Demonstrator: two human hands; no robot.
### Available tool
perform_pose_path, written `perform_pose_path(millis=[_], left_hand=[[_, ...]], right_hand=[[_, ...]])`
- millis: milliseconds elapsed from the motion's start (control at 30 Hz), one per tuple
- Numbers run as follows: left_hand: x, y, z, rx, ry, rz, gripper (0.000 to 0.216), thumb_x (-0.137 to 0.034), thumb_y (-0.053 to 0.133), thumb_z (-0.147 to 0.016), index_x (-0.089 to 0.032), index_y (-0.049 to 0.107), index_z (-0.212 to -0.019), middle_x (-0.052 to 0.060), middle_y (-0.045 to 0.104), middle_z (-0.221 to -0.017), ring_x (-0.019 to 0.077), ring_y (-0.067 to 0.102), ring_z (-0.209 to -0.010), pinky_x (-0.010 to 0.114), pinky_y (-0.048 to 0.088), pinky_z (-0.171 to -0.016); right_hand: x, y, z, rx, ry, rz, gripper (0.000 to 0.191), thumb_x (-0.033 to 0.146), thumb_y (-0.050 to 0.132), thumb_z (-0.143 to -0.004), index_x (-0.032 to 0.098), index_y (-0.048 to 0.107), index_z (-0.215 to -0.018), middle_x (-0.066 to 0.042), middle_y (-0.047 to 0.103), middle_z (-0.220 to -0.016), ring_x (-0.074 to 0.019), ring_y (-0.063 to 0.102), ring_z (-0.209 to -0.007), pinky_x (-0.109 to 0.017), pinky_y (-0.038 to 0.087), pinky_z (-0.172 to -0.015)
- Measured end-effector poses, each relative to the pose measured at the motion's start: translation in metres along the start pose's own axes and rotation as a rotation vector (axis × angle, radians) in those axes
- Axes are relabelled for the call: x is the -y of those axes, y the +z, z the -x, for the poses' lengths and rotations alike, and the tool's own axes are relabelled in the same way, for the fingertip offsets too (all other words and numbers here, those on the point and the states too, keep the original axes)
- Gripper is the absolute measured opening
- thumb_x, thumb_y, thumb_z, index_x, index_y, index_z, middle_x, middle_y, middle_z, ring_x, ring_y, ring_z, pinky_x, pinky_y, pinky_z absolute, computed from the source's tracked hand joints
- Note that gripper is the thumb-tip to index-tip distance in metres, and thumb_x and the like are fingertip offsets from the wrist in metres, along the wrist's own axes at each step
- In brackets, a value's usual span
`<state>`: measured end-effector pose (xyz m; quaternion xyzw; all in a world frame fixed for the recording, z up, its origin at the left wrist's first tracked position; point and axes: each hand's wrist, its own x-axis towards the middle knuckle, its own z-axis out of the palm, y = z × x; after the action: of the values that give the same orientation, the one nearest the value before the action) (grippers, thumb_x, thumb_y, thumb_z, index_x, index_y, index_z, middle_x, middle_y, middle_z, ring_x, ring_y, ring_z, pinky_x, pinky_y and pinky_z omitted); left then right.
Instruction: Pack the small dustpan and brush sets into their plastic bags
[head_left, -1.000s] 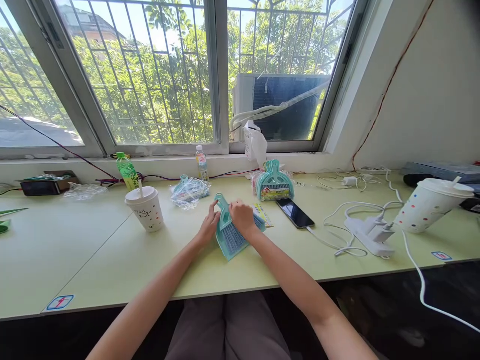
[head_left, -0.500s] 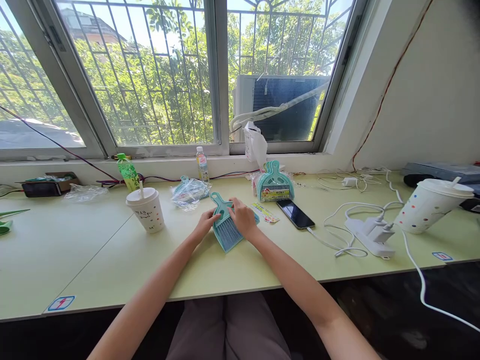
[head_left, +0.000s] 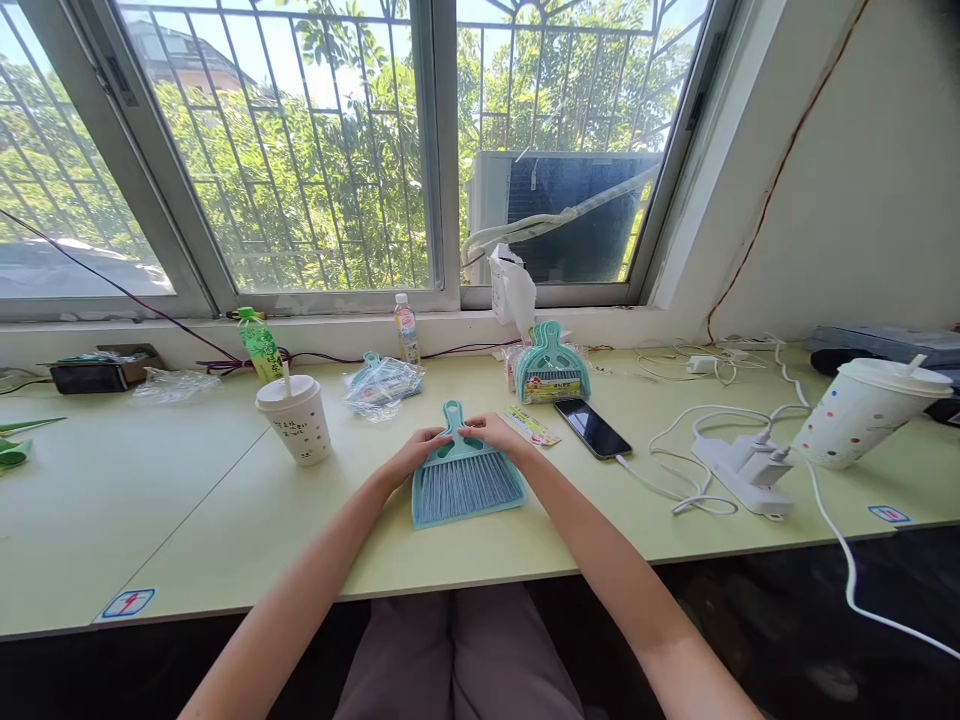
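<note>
A teal mini dustpan and brush set [head_left: 469, 487] lies in front of me, its bristles facing up and toward me and its looped handle pointing at the window. My left hand [head_left: 418, 450] grips its left shoulder near the handle. On the opposite shoulder, my right hand [head_left: 495, 433] is closed with the thumb on top. The undersides of both grips are hidden. Just beyond my right hand a printed card label [head_left: 531, 425] lies flat. Further back stand several packed teal dustpan sets [head_left: 553, 365], and a plastic-wrapped teal set [head_left: 382, 383] lies to the left.
A lidded cup with a straw [head_left: 295, 420] stands left of my arms, near a green bottle [head_left: 259, 345]. To the right are a phone [head_left: 592, 428] on a cable, a white power strip [head_left: 742, 475] and a second large cup [head_left: 866, 412]. The table's front edge [head_left: 510, 582] is close.
The dustpan and brush set has turned from edge-on to face me fully, its bristles spreading wide toward me. Both hands have shifted to its two shoulders.
</note>
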<state>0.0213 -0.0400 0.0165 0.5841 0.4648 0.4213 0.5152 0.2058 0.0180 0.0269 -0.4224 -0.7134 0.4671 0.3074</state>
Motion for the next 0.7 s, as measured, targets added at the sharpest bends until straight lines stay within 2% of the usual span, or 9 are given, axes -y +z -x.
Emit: perform_pose_path(millis=[233,333,433,567,700], left_hand=[[-0.0001,-0.0015,0.0017,0.008,0.016,-0.083,0.041,-0.051,0.072,-0.066,-0.011,0.071,-0.076,0.006,0.065,-0.066,0.0197,0.057,-0.063,0.028,0.04,-0.055],[-0.0003,-0.0028,0.0019,-0.002,0.009,-0.11,0.041,-0.051,0.073,-0.063,-0.011,0.071,-0.072,0.005,0.062,-0.062,0.0183,0.055,-0.06,0.027,0.038,-0.053],[0.0008,-0.0051,0.0005,-0.007,-0.008,-0.119,0.04,-0.049,0.073,-0.063,-0.01,0.071,-0.072,0.005,0.062,-0.062,0.0177,0.055,-0.059,0.027,0.036,-0.053],[0.0035,-0.0077,-0.0021,-0.002,-0.018,-0.089,0.039,-0.047,0.073,-0.065,-0.012,0.073,-0.081,0.004,0.065,-0.07,0.0169,0.055,-0.062,0.026,0.038,-0.057],[0.0064,-0.0085,-0.0051,-0.033,-0.014,-0.075,0.041,-0.047,0.074,-0.064,-0.013,0.074,-0.087,0.005,0.068,-0.076,0.0191,0.059,-0.069,0.027,0.042,-0.061]], right_hand=[[-0.0037,0.0031,-0.0013,0.111,0.036,-0.099,0.018,0.031,0.073,-0.068,0.014,0.072,-0.075,0.0,0.068,-0.07,-0.0133,0.059,-0.067,-0.022,0.044,-0.065],[-0.0028,0.0046,-0.0019,0.056,0.038,-0.05,0.016,0.028,0.074,-0.065,0.014,0.07,-0.068,0.001,0.065,-0.065,-0.0135,0.058,-0.065,-0.022,0.042,-0.062],[-0.0011,0.0069,-0.0015,-0.008,0.044,-0.007,0.017,0.03,0.075,-0.063,0.014,0.069,-0.063,0.0,0.064,-0.062,-0.0156,0.059,-0.066,-0.023,0.043,-0.061],[-0.0007,0.0095,0.0004,-0.04,0.038,-0.024,0.019,0.034,0.076,-0.064,0.015,0.071,-0.067,-0.002,0.066,-0.065,-0.0184,0.062,-0.072,-0.025,0.046,-0.066],[-0.0041,0.0094,-0.0018,0.015,0.025,-0.109,0.026,0.038,0.073,-0.071,0.013,0.074,-0.077,-0.006,0.07,-0.073,-0.0183,0.064,-0.074,-0.026,0.048,-0.069]])
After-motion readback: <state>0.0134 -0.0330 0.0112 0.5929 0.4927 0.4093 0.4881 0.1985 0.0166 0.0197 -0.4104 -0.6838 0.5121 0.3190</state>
